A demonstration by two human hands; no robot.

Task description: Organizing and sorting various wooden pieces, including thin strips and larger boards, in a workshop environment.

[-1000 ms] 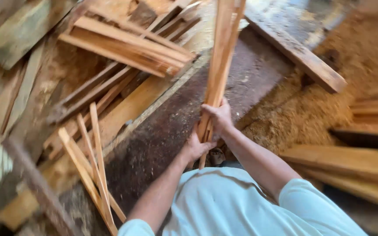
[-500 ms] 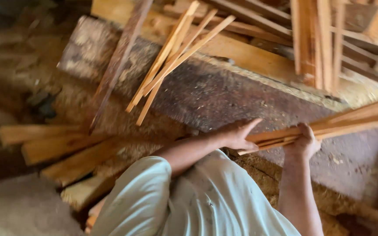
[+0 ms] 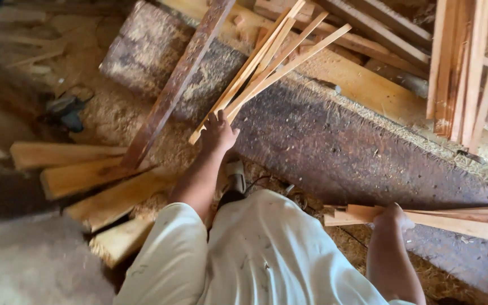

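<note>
My right hand (image 3: 392, 217) grips a bundle of thin wooden strips (image 3: 453, 220) that runs off to the right, low over the dark saw table (image 3: 340, 147). My left hand (image 3: 219, 132) reaches forward to a second fan of thin strips (image 3: 266, 62) lying on the table's left part; its fingers rest on their near ends. Whether it grips them is unclear. My pale shirt fills the bottom middle.
A dark long board (image 3: 176, 85) leans across the table's left end. Thick planks (image 3: 80, 175) lie on sawdust at the left. More strips (image 3: 464, 68) stand at the upper right, with a pale beam (image 3: 362, 79) along the table's far edge.
My left hand let go of the bundle and reached forward-left to the loose strips. The right hand keeps the bundle alone, now farther right. The view shifted.
</note>
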